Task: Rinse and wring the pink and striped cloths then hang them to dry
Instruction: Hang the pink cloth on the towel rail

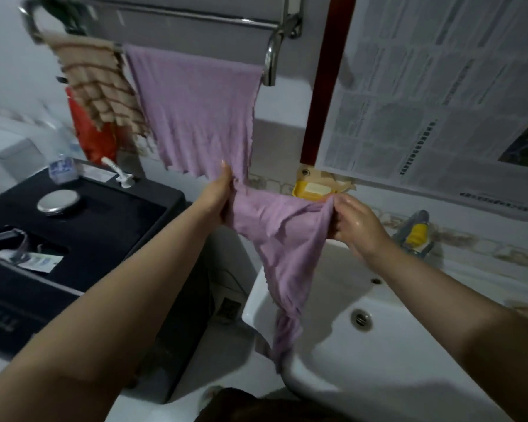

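Note:
A pink cloth (282, 236) is stretched between my hands above the left rim of the white sink (409, 354); its lower end hangs down over the rim. My left hand (221, 196) grips its left corner and my right hand (352, 225) grips its right corner. A second pink cloth (195, 108) hangs spread on the chrome towel rail (192, 16). Left of it on the same rail hangs the beige striped cloth (101, 86).
A black washing machine top (83, 226) at left carries a round metal dish (58, 202), a bottle (62, 166) and a razor (119, 172). A red pole (326, 80) stands against the newspaper-covered wall. Yellow packet (317, 187) and yellow-handled tap (416, 233) lie behind the sink.

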Action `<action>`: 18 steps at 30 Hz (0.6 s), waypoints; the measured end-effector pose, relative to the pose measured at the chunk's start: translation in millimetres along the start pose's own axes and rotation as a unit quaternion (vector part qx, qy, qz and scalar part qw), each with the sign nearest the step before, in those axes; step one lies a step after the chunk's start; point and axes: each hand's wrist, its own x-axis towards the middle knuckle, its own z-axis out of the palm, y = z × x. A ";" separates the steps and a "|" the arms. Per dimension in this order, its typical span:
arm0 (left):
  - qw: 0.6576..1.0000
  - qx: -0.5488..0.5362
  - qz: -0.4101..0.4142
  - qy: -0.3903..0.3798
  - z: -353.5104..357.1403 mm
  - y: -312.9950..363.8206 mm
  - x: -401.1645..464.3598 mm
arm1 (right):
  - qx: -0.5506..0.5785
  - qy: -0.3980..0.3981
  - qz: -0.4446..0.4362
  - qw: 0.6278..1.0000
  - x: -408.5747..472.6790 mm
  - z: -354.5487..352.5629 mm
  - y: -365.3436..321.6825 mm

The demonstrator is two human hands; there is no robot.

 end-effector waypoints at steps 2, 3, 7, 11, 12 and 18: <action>0.997 -0.049 -0.018 -0.063 -8.7 26.0 -7.4 | 0.021 -0.014 0.062 0.998 11.3 17.3 -11.9; 0.992 -0.072 -0.013 -0.099 -15.1 40.1 -11.6 | -0.002 -0.040 0.070 0.997 15.7 25.5 -14.6; 0.962 -0.154 0.070 -0.213 -51.3 94.2 -21.2 | -0.237 -0.221 0.053 0.945 29.4 51.6 -30.9; 0.951 -0.093 0.219 -0.199 -83.1 108.6 -0.5 | -0.175 -0.144 -0.039 0.973 47.6 85.2 -67.2; 0.956 -0.043 0.264 -0.122 -91.5 103.7 8.3 | -0.178 -0.109 -0.088 0.974 52.0 95.7 -77.4; 0.839 0.171 0.503 0.121 -148.8 102.3 28.8 | -0.517 0.051 -0.225 0.825 75.6 137.9 -103.4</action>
